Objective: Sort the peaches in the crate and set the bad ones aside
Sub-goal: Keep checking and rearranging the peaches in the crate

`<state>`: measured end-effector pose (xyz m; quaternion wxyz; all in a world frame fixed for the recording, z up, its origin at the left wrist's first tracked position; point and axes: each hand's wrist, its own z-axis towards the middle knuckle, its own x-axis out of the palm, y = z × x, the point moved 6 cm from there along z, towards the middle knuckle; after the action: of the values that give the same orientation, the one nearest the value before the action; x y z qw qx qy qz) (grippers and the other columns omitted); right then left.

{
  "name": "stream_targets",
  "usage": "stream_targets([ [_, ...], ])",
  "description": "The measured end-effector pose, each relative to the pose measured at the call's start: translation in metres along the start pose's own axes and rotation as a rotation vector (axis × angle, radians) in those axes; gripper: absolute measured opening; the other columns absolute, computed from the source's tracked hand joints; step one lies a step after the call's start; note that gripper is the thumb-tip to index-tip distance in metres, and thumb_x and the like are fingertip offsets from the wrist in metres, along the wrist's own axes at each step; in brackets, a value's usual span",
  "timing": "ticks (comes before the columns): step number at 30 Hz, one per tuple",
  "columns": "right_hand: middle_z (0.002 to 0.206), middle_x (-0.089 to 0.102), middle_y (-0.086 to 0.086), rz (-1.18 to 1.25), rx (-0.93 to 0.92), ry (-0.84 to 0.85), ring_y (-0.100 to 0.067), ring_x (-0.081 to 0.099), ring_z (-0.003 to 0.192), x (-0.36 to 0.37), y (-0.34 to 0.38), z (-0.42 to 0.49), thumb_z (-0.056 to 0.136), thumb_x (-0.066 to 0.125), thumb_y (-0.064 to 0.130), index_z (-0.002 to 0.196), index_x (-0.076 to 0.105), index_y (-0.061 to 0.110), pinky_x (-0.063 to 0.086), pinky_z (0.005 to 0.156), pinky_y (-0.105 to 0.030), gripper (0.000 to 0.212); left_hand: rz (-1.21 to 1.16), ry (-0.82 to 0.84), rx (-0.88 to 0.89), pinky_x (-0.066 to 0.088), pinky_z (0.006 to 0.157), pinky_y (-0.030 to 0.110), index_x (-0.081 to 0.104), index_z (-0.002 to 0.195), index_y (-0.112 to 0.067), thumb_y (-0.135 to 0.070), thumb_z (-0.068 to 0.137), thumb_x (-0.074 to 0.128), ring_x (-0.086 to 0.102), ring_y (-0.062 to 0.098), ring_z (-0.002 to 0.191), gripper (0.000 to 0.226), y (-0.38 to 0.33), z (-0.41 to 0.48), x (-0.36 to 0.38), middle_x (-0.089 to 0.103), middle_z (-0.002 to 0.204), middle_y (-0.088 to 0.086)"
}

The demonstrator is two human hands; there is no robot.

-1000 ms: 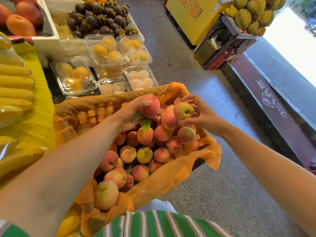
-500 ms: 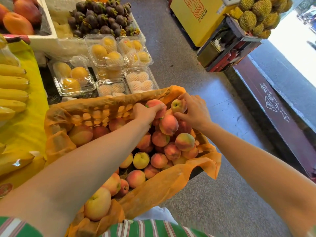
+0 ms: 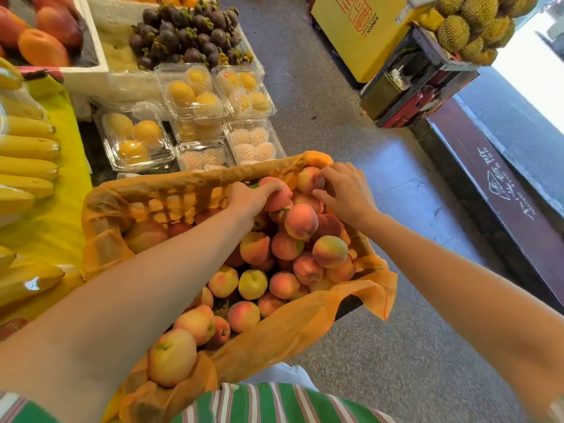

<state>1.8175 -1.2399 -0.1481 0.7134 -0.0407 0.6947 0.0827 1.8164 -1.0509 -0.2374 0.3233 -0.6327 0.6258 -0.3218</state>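
A crate lined with orange cloth (image 3: 372, 285) holds several pink and yellow peaches (image 3: 300, 221) heaped toward its far right corner. My left hand (image 3: 247, 199) lies over a reddish peach (image 3: 276, 193) at the far side of the heap, fingers curled around it. My right hand (image 3: 346, 190) rests at the far right corner with its fingers on a paler peach (image 3: 308, 178) against the cloth rim. Both peaches sit down among the others. A large pale peach (image 3: 172, 360) lies at the near left end.
Clear boxes of yellow fruit (image 3: 192, 93) stand just beyond the crate. Mangosteens (image 3: 186, 35) and mangoes (image 3: 42, 47) fill white boxes behind. Bananas (image 3: 27, 169) lie on yellow cloth at left. Grey floor, a yellow cabinet (image 3: 357, 35) and durians (image 3: 470, 25) are on the right.
Both hands came down from above the heap to the far right corner of the crate, each carrying its peach down onto the pile.
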Motion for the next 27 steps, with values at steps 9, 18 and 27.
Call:
stream_targets([
  [9,0.095,0.062,0.006,0.422,-0.149,0.145,0.003,0.053,0.086,0.005,0.025,-0.019,0.086,0.063,0.031,0.106,0.068,0.013,0.037,0.075,-0.011,0.027,0.545,0.170,0.064,0.043,0.061,0.033,0.059,0.106,-0.005,-0.045,0.059,0.082,0.057,0.027,0.084,0.066,0.013,-0.005,-0.015,0.057,0.099,0.010],
  [18,0.130,0.051,-0.006,0.266,-0.174,0.336,-0.024,0.045,0.120,0.032,0.034,-0.042,0.081,0.073,0.039,0.134,0.050,0.021,0.038,0.102,-0.042,0.061,0.621,0.067,0.495,0.039,0.078,0.030,0.063,0.117,-0.016,-0.053,0.077,0.070,0.056,0.026,0.112,0.055,0.008,-0.019,-0.022,0.063,0.119,0.006],
  [27,0.130,0.050,-0.005,0.239,-0.159,0.316,-0.021,0.045,0.120,0.031,0.034,-0.039,0.079,0.074,0.040,0.136,0.047,0.025,0.040,0.101,-0.045,0.065,0.638,0.276,0.277,0.032,0.107,0.039,0.025,0.148,-0.007,-0.050,0.075,0.075,0.031,0.031,0.137,0.099,0.028,-0.016,-0.017,0.030,0.149,0.017],
])
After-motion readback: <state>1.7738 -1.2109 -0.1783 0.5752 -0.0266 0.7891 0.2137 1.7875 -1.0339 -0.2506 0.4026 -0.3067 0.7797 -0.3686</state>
